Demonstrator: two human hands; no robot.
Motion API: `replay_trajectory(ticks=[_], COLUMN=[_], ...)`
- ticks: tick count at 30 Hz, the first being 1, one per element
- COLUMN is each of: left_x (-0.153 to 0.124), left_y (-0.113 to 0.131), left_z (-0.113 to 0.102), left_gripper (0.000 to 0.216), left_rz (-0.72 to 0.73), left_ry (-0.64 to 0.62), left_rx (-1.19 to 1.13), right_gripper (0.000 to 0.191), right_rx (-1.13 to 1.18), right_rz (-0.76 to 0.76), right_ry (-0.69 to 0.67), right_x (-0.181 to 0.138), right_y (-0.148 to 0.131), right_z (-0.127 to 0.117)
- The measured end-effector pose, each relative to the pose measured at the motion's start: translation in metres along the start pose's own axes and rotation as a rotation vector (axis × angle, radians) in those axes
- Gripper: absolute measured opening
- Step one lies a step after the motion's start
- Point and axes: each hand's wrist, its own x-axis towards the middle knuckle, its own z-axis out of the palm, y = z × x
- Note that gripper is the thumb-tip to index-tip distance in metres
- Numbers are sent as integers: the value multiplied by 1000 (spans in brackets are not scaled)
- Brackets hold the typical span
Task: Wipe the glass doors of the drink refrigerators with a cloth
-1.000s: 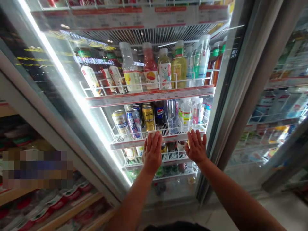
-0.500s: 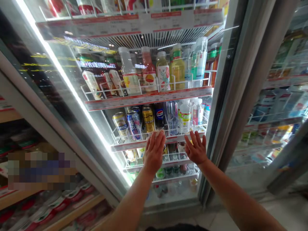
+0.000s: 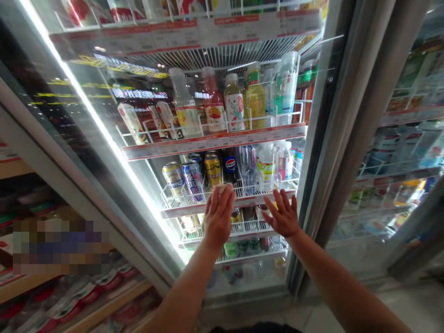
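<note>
My left hand [image 3: 218,219] presses a small crumpled white cloth [image 3: 227,187] against the glass door [image 3: 243,289] of a lit drinks fridge. Only the cloth's edge shows past the fingertips; the rest is under the fingers, which lie close together. To its right, my right hand [image 3: 284,216] is spread against the same glass and holds nothing. Behind the glass, just above the left hand, stand a gold can [image 3: 212,170], a blue can [image 3: 193,179] and a dark Pepsi bottle [image 3: 230,167].
Juice bottles [image 3: 236,106] stand on the wire shelf above. A metal door frame [image 3: 342,138] runs along the right, with another glass-fronted fridge [image 3: 395,152] beyond it. At the lower left, a wooden shelf [image 3: 114,300] holds packaged goods with red labels.
My left hand has slid slightly left across the glass with the cloth. The right hand stays in nearly the same place, its fingers spread.
</note>
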Motion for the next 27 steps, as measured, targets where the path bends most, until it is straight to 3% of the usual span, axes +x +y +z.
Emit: replay_trajectory(ticks=[3, 5, 9, 12, 16, 18, 24, 27], left_x=[-12, -13, 1, 1, -14, -17, -5, -15], left_y=[10, 4, -17, -12, 15, 15, -30, -29], left_z=[2, -2, -11, -8, 2, 0, -20, -15], left_gripper=[57, 57, 65, 66, 58, 55, 64, 68], left_rz=[227, 264, 45, -38, 198, 271, -11, -127], left_ry=[-183, -223, -33, 31, -181, -231, 0, 98], left_rx=[-70, -78, 11, 22, -55, -64, 56, 88], right_gripper=[56, 55, 51, 51, 56, 58, 62, 67], right_rx=[-6, -5, -2, 8, 11, 11, 43, 45], right_rz=[-6, -8, -12, -15, -14, -12, -6, -6], right_ry=[-1, 7, 17, 20, 26, 26, 23, 30], right_x=[0, 1, 3, 3, 3, 3, 6, 6], right_y=[0, 0, 0, -1, -1, -1, -2, -3], right_z=[0, -1, -2, -1, -1, -2, -3, -3])
